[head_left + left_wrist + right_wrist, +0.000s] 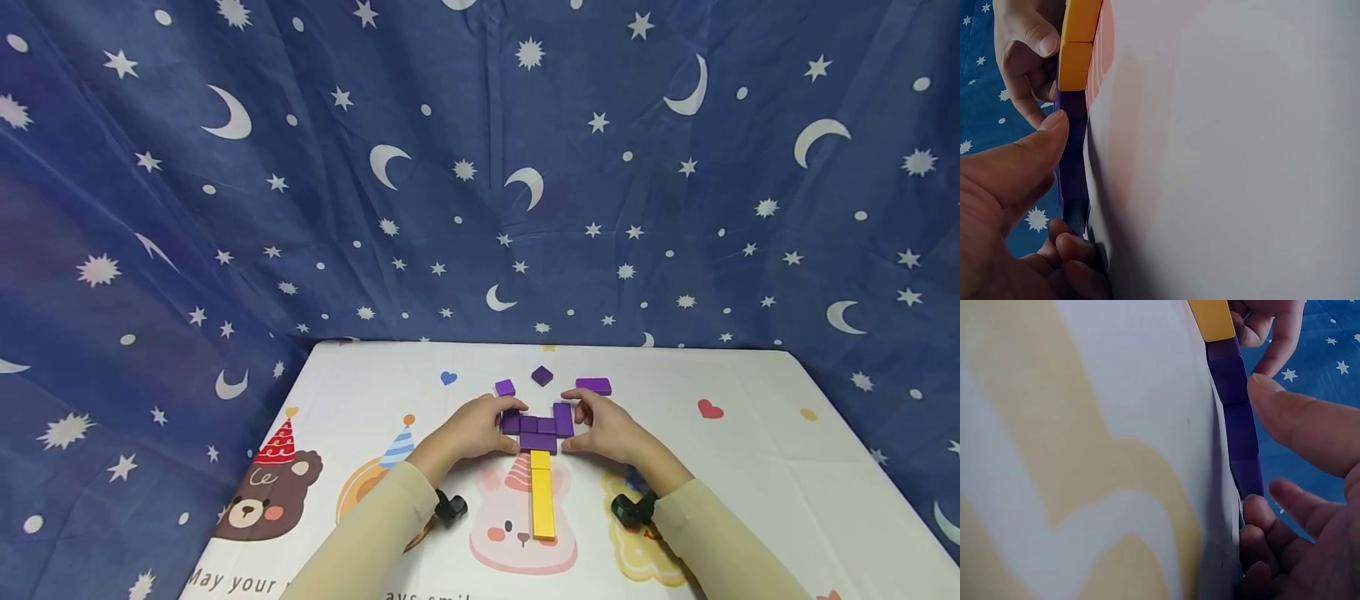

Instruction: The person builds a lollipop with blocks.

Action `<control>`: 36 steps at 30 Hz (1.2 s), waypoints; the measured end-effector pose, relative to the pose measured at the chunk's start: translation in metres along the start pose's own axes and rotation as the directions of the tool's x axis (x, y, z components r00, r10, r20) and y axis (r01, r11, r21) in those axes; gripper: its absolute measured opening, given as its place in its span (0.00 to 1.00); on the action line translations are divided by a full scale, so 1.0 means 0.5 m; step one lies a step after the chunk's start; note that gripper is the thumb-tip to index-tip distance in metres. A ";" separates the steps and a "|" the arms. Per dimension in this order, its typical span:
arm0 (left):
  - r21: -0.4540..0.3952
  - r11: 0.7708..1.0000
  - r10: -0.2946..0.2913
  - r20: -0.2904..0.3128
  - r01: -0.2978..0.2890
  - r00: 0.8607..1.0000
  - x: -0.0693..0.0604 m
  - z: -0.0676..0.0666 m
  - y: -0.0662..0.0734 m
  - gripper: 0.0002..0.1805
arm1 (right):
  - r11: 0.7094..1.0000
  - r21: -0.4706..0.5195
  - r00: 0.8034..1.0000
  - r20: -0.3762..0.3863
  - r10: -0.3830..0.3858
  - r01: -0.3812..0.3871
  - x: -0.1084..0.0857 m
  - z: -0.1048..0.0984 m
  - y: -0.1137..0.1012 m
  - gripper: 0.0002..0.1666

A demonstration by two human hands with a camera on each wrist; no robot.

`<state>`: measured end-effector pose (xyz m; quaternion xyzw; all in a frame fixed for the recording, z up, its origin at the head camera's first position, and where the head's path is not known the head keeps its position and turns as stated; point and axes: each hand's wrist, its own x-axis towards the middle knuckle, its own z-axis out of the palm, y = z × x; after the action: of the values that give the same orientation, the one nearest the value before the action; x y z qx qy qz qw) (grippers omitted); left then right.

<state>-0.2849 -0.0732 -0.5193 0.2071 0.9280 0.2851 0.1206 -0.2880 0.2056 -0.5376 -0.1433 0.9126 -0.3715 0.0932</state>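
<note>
Several flat purple blocks (538, 442) lie joined in a cluster on the table, above a column of yellow blocks (542, 500). At the cluster's left side is my left hand (476, 429), with its thumb near the lower purple block and its index finger by the upper left purple block (511, 422). My right hand (609, 432) mirrors it on the other side, beside the upright purple block (562, 420). In both wrist views, thumb tips and bent fingers sit close to the row of purple blocks (1072, 175); exact contact is partly hidden.
Beyond the hands lie three loose purple pieces: a small block (505, 388), a diamond-turned block (542, 376) and a longer block (593, 386). A white cloth with cartoon animals covers the table (750, 467). A blue starry curtain (480, 208) hangs behind.
</note>
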 end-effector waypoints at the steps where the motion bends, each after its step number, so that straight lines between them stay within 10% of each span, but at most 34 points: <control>1: 0.001 1.000 -0.001 -0.002 0.001 1.000 0.000 0.000 0.001 0.37 | 1.000 0.000 1.000 -0.001 0.002 -0.002 0.001 0.000 0.000 0.54; 28: 0.003 1.000 -0.013 0.000 0.013 1.000 -0.001 0.006 0.003 0.33 | 0.997 -0.061 0.998 -0.042 0.046 -0.049 0.002 0.008 -0.004 0.35; 36: -0.084 0.996 -0.045 -0.037 0.042 0.998 -0.001 0.003 -0.003 0.47 | 0.997 -0.048 0.998 -0.041 0.052 -0.054 0.003 0.008 -0.002 0.40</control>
<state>-0.2846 -0.0738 -0.5214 0.1762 0.9219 0.3246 0.1172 -0.2882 0.2016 -0.5400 -0.1138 0.9265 -0.3493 0.0811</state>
